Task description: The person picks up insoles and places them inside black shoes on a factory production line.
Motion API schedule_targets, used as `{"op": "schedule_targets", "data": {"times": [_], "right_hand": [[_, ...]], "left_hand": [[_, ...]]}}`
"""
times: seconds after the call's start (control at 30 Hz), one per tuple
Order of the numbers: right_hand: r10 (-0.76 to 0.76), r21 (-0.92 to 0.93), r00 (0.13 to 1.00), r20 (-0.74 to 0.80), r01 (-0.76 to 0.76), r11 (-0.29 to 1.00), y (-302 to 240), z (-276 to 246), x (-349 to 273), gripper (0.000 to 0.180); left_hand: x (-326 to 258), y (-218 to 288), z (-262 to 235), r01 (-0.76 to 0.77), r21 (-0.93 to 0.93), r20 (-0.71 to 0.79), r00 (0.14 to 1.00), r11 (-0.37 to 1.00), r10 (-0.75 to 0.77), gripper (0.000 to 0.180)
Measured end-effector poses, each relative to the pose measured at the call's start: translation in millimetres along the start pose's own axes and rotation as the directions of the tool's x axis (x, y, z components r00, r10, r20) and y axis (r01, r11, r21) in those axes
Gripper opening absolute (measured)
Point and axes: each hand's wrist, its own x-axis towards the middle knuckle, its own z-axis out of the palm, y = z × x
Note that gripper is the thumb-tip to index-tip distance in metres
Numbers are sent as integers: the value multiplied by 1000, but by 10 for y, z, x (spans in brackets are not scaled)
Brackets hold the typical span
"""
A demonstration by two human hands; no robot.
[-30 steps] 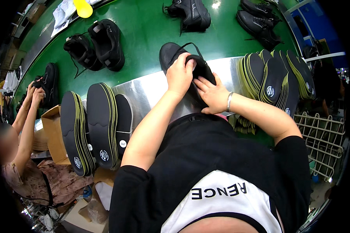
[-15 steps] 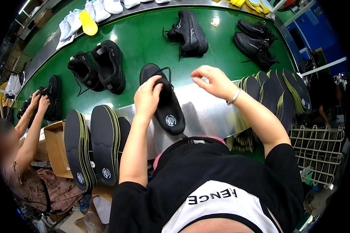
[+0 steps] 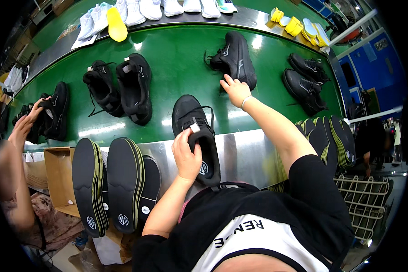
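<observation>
In front of me a black lace-up shoe (image 3: 189, 110) lies on the metal table edge, toe pointing away, with a black insole (image 3: 204, 168) inside it. My left hand (image 3: 186, 156) grips its collar beside a light tag at the tongue. My right hand (image 3: 238, 92) is stretched forward over the green table, fingers apart. Its fingertips are at the heel end of a second black shoe (image 3: 237, 56), which lies farther away; whether they touch it I cannot tell.
Stacked black insoles (image 3: 124, 177) with yellow-green edges stand at left, more insoles (image 3: 319, 136) at right. Black shoe pairs (image 3: 135, 90) lie on the green table (image 3: 177, 54). White shoes (image 3: 149, 9) line the far ledge. A co-worker's hand (image 3: 25, 124) holds a shoe at far left; a wire rack (image 3: 362, 199) stands right.
My right hand has moved forward to the second shoe, its fingers spreading. My left hand keeps hold of the near shoe's collar. The whole view has shifted slightly.
</observation>
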Motion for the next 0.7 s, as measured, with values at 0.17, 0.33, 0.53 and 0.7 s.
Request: {"op": "schedule_targets", "data": {"times": [0.17, 0.33, 0.53, 0.7], "right_hand": [[71, -202, 990, 121, -45, 978, -19, 119, 230, 34], [25, -105, 983, 183, -6, 994, 87, 153, 101, 17], [-129, 423, 974, 185, 39, 905, 242, -476, -819, 23], [-169, 762, 964, 204, -48, 646, 138, -764, -1681, 28]], "left_hand": [[-3, 2, -11, 0, 15, 2, 1000, 1000, 0, 45], [3, 15, -6, -27, 27, -5, 1000, 999, 27, 45], [-1, -17, 51, -48, 44, -30, 998, 998, 49, 41], [44, 21, 25, -37, 78, 10, 999, 996, 36, 39]]}}
